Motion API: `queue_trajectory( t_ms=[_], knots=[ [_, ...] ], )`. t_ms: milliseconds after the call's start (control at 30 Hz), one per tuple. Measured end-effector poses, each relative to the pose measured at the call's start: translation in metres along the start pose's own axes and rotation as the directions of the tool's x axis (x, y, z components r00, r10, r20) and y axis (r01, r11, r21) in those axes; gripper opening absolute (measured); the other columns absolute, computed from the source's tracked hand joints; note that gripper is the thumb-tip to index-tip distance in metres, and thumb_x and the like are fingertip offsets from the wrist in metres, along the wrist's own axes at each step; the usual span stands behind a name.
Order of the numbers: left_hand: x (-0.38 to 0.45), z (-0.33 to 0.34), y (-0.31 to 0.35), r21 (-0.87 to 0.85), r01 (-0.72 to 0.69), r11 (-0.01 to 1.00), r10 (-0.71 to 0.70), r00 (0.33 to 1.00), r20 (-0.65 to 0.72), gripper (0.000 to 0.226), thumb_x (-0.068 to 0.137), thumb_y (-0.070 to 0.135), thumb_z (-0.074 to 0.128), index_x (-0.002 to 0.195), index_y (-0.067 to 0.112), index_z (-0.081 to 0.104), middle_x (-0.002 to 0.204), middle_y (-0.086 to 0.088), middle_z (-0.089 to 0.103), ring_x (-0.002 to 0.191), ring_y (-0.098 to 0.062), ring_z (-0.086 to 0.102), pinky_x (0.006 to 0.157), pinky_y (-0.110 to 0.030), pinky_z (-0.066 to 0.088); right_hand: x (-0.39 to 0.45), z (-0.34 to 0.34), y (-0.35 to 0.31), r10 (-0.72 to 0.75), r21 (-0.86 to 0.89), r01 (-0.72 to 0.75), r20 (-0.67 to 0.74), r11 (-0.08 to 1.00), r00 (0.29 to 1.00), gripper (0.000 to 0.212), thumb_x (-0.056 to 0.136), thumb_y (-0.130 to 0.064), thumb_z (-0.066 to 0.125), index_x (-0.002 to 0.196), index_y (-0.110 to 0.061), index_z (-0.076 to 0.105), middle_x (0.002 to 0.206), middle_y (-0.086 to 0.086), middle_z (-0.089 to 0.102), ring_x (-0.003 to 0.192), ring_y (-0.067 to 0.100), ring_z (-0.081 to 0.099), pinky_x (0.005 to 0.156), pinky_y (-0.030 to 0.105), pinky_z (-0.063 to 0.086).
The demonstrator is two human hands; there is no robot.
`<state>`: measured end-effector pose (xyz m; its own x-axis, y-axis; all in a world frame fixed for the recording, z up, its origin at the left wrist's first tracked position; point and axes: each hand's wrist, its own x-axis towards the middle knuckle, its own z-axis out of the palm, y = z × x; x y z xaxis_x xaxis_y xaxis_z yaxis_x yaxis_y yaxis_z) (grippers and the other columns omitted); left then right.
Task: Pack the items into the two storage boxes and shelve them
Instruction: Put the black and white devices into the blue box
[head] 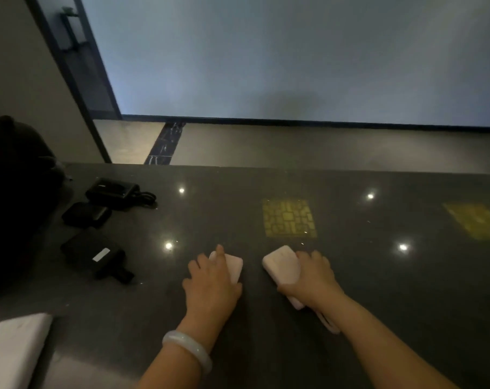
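Two pale pink, rounded power banks lie on the dark stone counter (pixel 350 276). My left hand (pixel 211 284) rests on top of the left pink power bank (pixel 234 266), fingers wrapped over it. My right hand (pixel 312 279) grips the right pink power bank (pixel 281 265) from its right side; a pink strap (pixel 326 322) trails from under the wrist. At the left of the counter sit three black devices: one with a cable (pixel 113 192), a small black case (pixel 85 214) and a black box with a white label (pixel 93 255). No storage box is in view.
A white folded cloth-like item (pixel 12 349) lies at the near left corner. A large dark bag-like shape (pixel 13 197) stands at the far left. Beyond the counter's far edge are the floor and a pale wall with a dark door frame (pixel 78 66).
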<state>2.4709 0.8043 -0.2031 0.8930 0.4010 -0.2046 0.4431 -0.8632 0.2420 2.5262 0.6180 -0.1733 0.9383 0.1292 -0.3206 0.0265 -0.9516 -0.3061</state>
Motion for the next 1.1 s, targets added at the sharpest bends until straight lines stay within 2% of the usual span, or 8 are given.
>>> queue_trajectory(
  t_ms=[200, 300, 400, 633, 767, 900, 1000, 1100],
  knots=[
    [-0.052, 0.012, 0.051, -0.066, -0.183, 0.981, 0.186, 0.981, 0.05, 0.107, 0.076, 0.064, 0.065, 0.152, 0.017, 0.005, 0.147, -0.008, 0.026, 0.135, -0.028, 0.027, 0.104, -0.046, 0.038, -0.093, -0.021, 0.077, 0.107, 0.133, -0.095, -0.09, 0.987, 0.99, 0.088, 0.063, -0.055, 0.074, 0.138, -0.028, 0.037, 0.126, -0.003, 0.039, 0.121, 0.018, 0.037, 0.099, 0.036, 0.04],
    [-0.084, 0.006, 0.088, -0.108, -0.32, 0.941, 0.329, 0.941, 0.076, 0.103, 0.077, 0.065, 0.061, 0.152, 0.017, 0.008, 0.146, -0.006, 0.027, 0.135, -0.028, 0.026, 0.103, -0.044, 0.038, -0.14, -0.044, 0.114, 0.171, 0.22, -0.128, -0.191, 0.967, 0.967, 0.084, 0.061, -0.053, 0.074, 0.134, -0.03, 0.039, 0.119, -0.006, 0.04, 0.116, 0.015, 0.037, 0.096, 0.037, 0.043],
    [-0.125, -0.006, 0.128, -0.106, -0.446, 0.889, 0.453, 0.889, 0.061, 0.1, 0.076, 0.068, 0.059, 0.151, 0.02, 0.013, 0.14, -0.003, 0.033, 0.13, -0.025, 0.029, 0.098, -0.041, 0.04, -0.188, -0.068, 0.151, 0.228, 0.254, -0.15, -0.315, 0.955, 0.921, 0.084, 0.058, -0.056, 0.074, 0.131, -0.033, 0.04, 0.113, -0.01, 0.04, 0.11, 0.012, 0.039, 0.089, 0.03, 0.041],
    [-0.242, -0.016, 0.224, -0.098, -0.685, 0.722, 0.69, 0.723, 0.029, 0.092, 0.073, 0.07, 0.06, 0.145, 0.025, 0.024, 0.135, -0.004, 0.04, 0.125, -0.026, 0.033, 0.098, -0.04, 0.039, -0.326, -0.107, 0.257, 0.383, 0.315, -0.245, -0.52, 0.917, 0.764, 0.091, 0.053, -0.065, 0.068, 0.132, -0.037, 0.035, 0.11, -0.015, 0.036, 0.105, 0.005, 0.036, 0.084, 0.025, 0.033],
    [-0.312, -0.002, 0.27, -0.17, -0.798, 0.579, 0.812, 0.583, 0.028, 0.09, 0.073, 0.069, 0.061, 0.144, 0.026, 0.026, 0.132, -0.003, 0.041, 0.124, -0.025, 0.034, 0.096, -0.04, 0.039, -0.411, -0.112, 0.319, 0.462, 0.335, -0.323, -0.558, 0.885, 0.689, 0.092, 0.053, -0.066, 0.068, 0.133, -0.036, 0.034, 0.11, -0.014, 0.035, 0.107, 0.009, 0.036, 0.086, 0.028, 0.033],
    [-0.377, 0.02, 0.304, -0.232, -0.854, 0.465, 0.883, 0.465, 0.059, 0.097, 0.075, 0.07, 0.06, 0.151, 0.026, 0.019, 0.134, 0.0, 0.037, 0.128, -0.022, 0.029, 0.099, -0.04, 0.038, -0.483, -0.108, 0.371, 0.562, 0.37, -0.423, -0.563, 0.827, 0.606, 0.088, 0.059, -0.062, 0.073, 0.134, -0.036, 0.034, 0.104, -0.016, 0.032, 0.1, 0.005, 0.03, 0.083, 0.028, 0.03],
    [-0.412, 0.039, 0.323, -0.227, -0.891, 0.393, 0.919, 0.385, 0.082, 0.099, 0.074, 0.071, 0.059, 0.151, 0.025, 0.018, 0.134, 0.002, 0.035, 0.129, -0.019, 0.025, 0.099, -0.04, 0.038, -0.521, -0.096, 0.403, 0.605, 0.325, -0.516, -0.52, 0.793, 0.603, 0.092, 0.059, -0.062, 0.073, 0.137, -0.035, 0.034, 0.109, -0.013, 0.035, 0.101, 0.007, 0.032, 0.084, 0.026, 0.028],
    [-0.431, 0.054, 0.333, -0.214, -0.915, 0.343, 0.939, 0.329, 0.097, 0.101, 0.072, 0.074, 0.058, 0.151, 0.025, 0.019, 0.132, 0.004, 0.036, 0.127, -0.017, 0.027, 0.096, -0.038, 0.039, -0.537, -0.08, 0.419, 0.621, 0.305, -0.543, -0.442, 0.782, 0.647, 0.09, 0.057, -0.065, 0.07, 0.134, -0.035, 0.036, 0.116, -0.011, 0.038, 0.11, 0.011, 0.036, 0.085, 0.026, 0.028]
  ],
)
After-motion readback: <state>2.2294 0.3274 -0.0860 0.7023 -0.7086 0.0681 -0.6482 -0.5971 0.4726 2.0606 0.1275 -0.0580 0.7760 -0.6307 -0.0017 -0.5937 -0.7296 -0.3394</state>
